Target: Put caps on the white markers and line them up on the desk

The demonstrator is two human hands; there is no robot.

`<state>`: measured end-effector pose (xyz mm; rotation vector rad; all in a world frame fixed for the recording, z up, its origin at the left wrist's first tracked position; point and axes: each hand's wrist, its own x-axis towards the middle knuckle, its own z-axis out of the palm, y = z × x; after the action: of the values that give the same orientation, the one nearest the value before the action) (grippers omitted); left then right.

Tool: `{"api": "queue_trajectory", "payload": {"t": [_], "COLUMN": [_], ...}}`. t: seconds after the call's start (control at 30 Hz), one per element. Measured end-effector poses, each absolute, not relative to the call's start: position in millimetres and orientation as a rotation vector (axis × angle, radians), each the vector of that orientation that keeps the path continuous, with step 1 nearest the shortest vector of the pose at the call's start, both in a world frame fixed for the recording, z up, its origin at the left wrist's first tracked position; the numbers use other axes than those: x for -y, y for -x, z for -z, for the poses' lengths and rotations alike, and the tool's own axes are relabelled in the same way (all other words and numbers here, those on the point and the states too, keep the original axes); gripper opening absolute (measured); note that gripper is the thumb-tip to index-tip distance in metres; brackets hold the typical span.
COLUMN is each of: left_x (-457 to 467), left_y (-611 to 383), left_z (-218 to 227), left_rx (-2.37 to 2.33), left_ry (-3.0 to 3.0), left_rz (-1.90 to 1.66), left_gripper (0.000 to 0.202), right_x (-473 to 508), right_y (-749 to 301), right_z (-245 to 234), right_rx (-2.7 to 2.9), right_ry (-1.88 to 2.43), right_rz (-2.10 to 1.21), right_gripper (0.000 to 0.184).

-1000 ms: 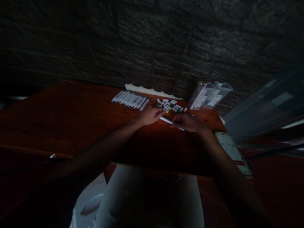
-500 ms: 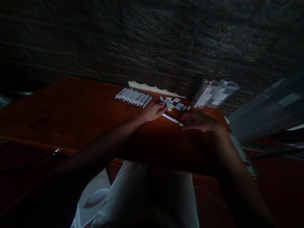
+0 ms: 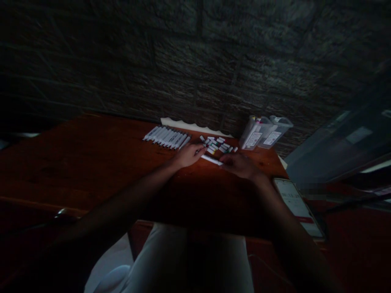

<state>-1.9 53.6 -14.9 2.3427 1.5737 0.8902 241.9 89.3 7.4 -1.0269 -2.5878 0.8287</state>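
A white marker (image 3: 211, 160) lies across the dark red wooden table (image 3: 91, 162), held at both ends. My left hand (image 3: 188, 154) pinches its left end and my right hand (image 3: 238, 165) is closed over its right end. Just behind the hands lies a loose heap of small marker caps (image 3: 217, 144) with coloured tips. To the left of the heap, a row of several white markers (image 3: 166, 137) is lined up side by side.
Two clear plastic boxes (image 3: 264, 133) with labels stand at the back right against the dark stone wall. A white scalloped strip (image 3: 189, 124) lies along the wall. A phone (image 3: 297, 203) with a lit screen rests at the right. The room is very dim.
My right hand has slid left back over the marker's right end, after being further right half a second ago. The left hand stays on the left end.
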Motion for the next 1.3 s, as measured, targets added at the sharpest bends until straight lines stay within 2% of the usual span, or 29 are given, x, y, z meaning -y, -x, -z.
{"api": "queue_trajectory", "payload": {"t": [0.2,0.53,0.83,1.0,1.3], "left_x": [-54.5,-63.8,-60.5,-64.7,-65.6], "left_y": [4.1,11.7,2.6,11.5,22.7], "left_z": [16.4,25.3,22.7,23.2,19.3], "left_rx": [-1.590,-1.575,-1.416,-1.604,-1.892], "left_ry": [-2.346,-2.255,-2.304,-2.294,-2.270], "left_rz": [-0.967,-1.083,-1.057,-1.061,-0.994], "left_gripper": [0.034,0.031,0.032,0.033,0.033], "right_x": [-82.3,-90.7,-77.1,-76.6,-78.4], "right_y": [-223.9,-218.1,-209.4,-210.4,-212.8], "right_z": [3.6,19.0,10.7,11.7,13.0], "right_rx": [2.552,2.277,2.353,2.360,2.386], "right_ry": [0.946,0.925,0.821,0.918,0.993], "right_rz": [-0.553,-0.665,-0.685,-0.628,-0.582], "right_gripper": [0.012,0.020,0.022,0.030,0.032]}}
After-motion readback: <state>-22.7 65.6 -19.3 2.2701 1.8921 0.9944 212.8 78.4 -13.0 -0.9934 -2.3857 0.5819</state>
